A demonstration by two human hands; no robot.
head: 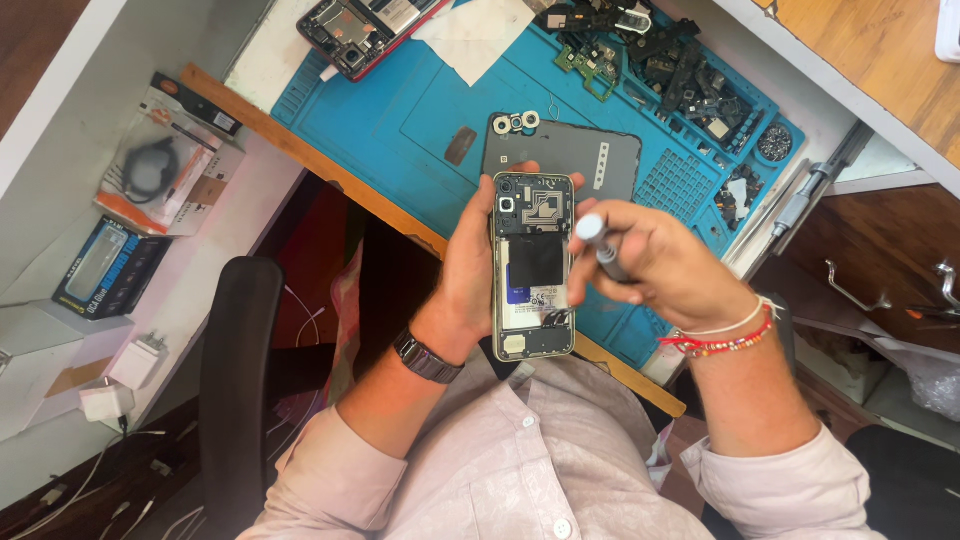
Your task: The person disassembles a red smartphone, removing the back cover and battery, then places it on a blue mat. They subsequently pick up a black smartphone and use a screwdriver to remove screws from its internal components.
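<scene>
- The left hand (470, 275) grips an opened phone (533, 265) from its left side, fingers wrapped behind it and fingertips showing at its top edge; the back is off and the inner parts face up.
- The phone is held in the air over the near edge of the blue mat (400, 120), above the person's lap.
- The right hand (665, 265) is closed round a grey screwdriver (600, 245), its rounded end near the phone's right edge.
- A grey back cover (590, 160) lies on the mat just beyond the phone.
- Another opened phone (365, 30) lies at the mat's far left corner.
- Small loose parts (690, 80) fill the trays along the mat's far right edge.
</scene>
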